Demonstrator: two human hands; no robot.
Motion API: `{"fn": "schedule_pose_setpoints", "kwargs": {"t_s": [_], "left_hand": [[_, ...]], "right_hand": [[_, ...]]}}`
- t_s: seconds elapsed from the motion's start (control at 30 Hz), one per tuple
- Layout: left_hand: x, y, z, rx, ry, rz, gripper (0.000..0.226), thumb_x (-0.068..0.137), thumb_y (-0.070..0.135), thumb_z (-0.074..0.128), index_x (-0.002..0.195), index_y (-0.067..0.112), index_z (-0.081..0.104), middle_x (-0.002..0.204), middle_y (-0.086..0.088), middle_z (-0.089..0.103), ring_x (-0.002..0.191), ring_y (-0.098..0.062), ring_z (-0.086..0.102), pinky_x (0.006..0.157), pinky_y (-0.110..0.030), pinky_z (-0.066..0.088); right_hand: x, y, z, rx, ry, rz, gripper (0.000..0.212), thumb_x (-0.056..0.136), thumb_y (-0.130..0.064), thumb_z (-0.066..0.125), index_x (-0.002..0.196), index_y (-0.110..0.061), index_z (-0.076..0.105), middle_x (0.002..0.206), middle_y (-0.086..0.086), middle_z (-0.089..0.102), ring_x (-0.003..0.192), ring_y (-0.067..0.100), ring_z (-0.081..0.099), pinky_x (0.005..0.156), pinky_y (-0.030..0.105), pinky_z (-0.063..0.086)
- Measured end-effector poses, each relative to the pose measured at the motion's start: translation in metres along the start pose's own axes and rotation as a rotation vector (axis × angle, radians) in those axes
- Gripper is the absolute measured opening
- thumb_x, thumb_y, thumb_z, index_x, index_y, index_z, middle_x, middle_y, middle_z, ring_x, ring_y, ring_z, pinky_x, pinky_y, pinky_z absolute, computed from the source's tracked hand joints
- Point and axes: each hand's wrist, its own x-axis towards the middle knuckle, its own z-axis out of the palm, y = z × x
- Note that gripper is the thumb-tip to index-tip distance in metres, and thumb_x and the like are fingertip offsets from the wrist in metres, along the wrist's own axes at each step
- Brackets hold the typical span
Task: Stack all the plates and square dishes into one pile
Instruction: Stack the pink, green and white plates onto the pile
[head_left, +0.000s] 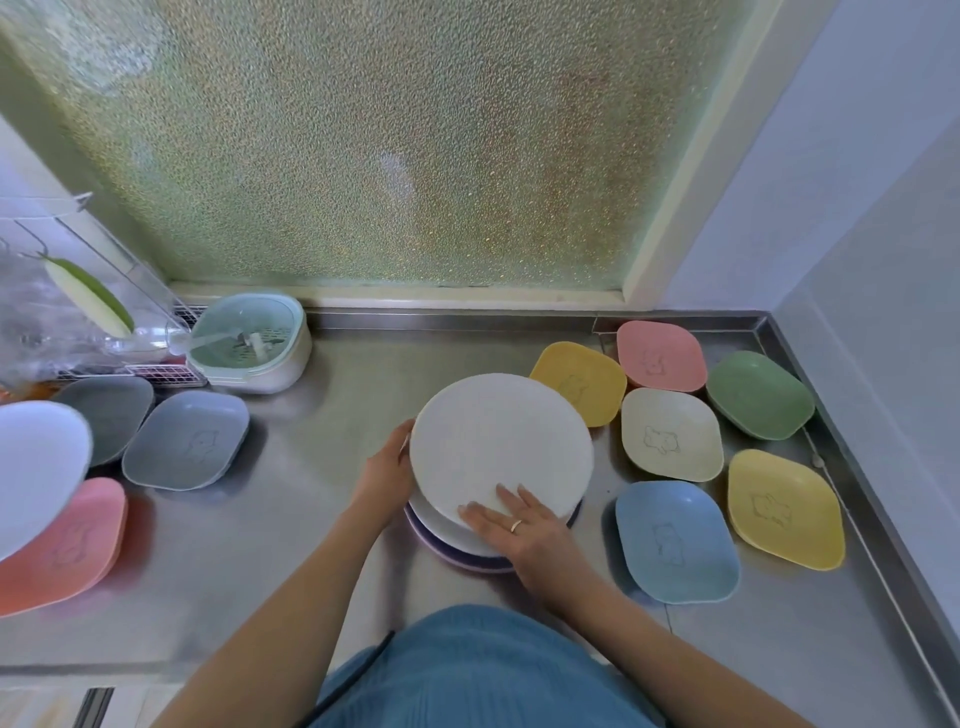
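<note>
A: Where is the pile?

B: In the middle of the steel counter (322, 525). A round white plate (498, 447) sits tilted on top of other round plates (452, 545), white ones over a purple one at the bottom.

A: And the hands?

B: The left hand (384, 475) grips the white plate's left rim, fingers curled round the edge. The right hand (519, 525) lies flat on the plate's near side, fingers spread (there is a ring on one finger).

A: The square dishes?

B: Unstacked. To the right lie six: a yellow dish (579, 382), a pink dish (661, 356), a green dish (759, 394), a cream dish (671, 434), a blue dish (675, 540) and a second yellow dish (784, 509). To the left, two grey dishes (187, 439), a pink one (67, 545) and a white dish (36, 467) at the frame edge, overlapping that pink one.

A: Anything else?

B: A pale green lidded strainer (252, 340) by the frosted window (389, 145).
</note>
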Motion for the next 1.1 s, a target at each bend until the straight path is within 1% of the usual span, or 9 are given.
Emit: {"fn": "schedule_pose_setpoints", "kwargs": {"t_s": [0.07,0.13,0.23,0.33,0.47,0.63,0.8,0.9,1.1], "left_hand": [[-0.001,0.001,0.000,-0.171,0.039,-0.053,0.035,0.097,0.019,0.035,0.125,0.022,0.054,0.116,-0.011,0.064,0.108,-0.031,0.057,0.089,-0.039,0.044],[-0.003,0.001,-0.002,-0.310,0.073,-0.129,0.030,0.097,0.020,0.035,0.112,0.016,0.061,0.090,-0.014,0.060,0.084,-0.028,0.053,0.084,-0.051,0.049],[-0.007,0.000,-0.003,-0.320,0.070,-0.146,0.028,0.090,0.038,0.042,0.089,0.021,0.065,0.077,-0.010,0.060,0.077,-0.022,0.048,0.067,-0.040,0.047],[-0.006,-0.003,-0.001,-0.204,0.061,-0.107,0.040,0.085,0.044,0.044,0.115,0.023,0.061,0.103,-0.010,0.068,0.086,-0.025,0.059,0.085,-0.040,0.049],[-0.006,0.000,-0.001,-0.123,0.084,-0.063,0.032,0.095,0.027,0.042,0.121,0.021,0.059,0.099,-0.010,0.069,0.092,-0.030,0.062,0.085,-0.038,0.050],[-0.003,-0.005,-0.001,-0.097,0.074,-0.054,0.033,0.095,0.027,0.041,0.122,0.024,0.059,0.092,-0.016,0.069,0.077,-0.027,0.059,0.078,-0.036,0.050],[-0.005,-0.002,-0.002,-0.052,0.058,-0.059,0.034,0.096,0.025,0.039,0.125,0.023,0.056,0.094,-0.006,0.065,0.086,-0.027,0.059,0.076,-0.030,0.045],[-0.007,-0.002,-0.004,-0.025,0.033,-0.058,0.034,0.097,0.026,0.037,0.127,0.023,0.054,0.103,-0.008,0.065,0.089,-0.026,0.057,0.078,-0.030,0.044],[-0.012,-0.007,-0.008,-0.059,0.040,-0.070,0.033,0.098,0.022,0.035,0.125,0.018,0.053,0.098,-0.003,0.061,0.091,-0.027,0.057,0.079,-0.032,0.045]], "right_hand": [[0.001,-0.001,0.004,0.065,-0.069,-0.014,0.078,0.063,0.001,0.081,0.133,-0.017,0.051,0.127,-0.002,0.062,0.118,0.029,0.057,0.100,0.040,0.042],[0.001,-0.001,0.008,0.096,-0.104,-0.021,0.080,0.064,0.002,0.079,0.135,-0.018,0.047,0.130,-0.002,0.059,0.121,0.026,0.055,0.101,0.038,0.040],[0.000,-0.001,0.009,0.146,-0.131,-0.007,0.075,0.071,0.001,0.074,0.137,-0.018,0.044,0.135,0.000,0.055,0.126,0.023,0.051,0.105,0.037,0.037],[0.000,0.002,0.007,0.156,-0.147,-0.012,0.055,0.083,-0.009,0.064,0.134,-0.017,0.047,0.133,0.001,0.057,0.125,0.021,0.052,0.105,0.037,0.037],[-0.005,0.001,0.008,0.221,-0.150,-0.034,0.040,0.087,-0.014,0.055,0.127,-0.013,0.055,0.129,0.003,0.060,0.120,0.019,0.056,0.098,0.041,0.048],[0.001,0.016,-0.009,0.411,0.098,0.487,0.044,0.099,-0.030,0.032,0.142,-0.023,0.036,0.146,-0.013,0.031,0.139,0.003,0.021,0.116,0.027,0.015],[0.007,0.041,-0.009,0.684,0.205,1.222,0.051,0.101,-0.025,0.031,0.149,-0.018,0.016,0.154,0.005,0.027,0.139,0.023,0.029,0.113,0.038,0.023],[0.012,0.033,-0.001,0.941,0.221,1.318,0.048,0.102,-0.031,0.022,0.149,-0.019,0.017,0.155,0.003,0.024,0.141,0.021,0.023,0.117,0.040,0.018],[0.021,0.027,0.011,0.971,0.238,1.349,0.046,0.102,-0.035,0.019,0.147,-0.026,0.021,0.151,0.002,0.030,0.137,0.022,0.029,0.115,0.045,0.024]]}}
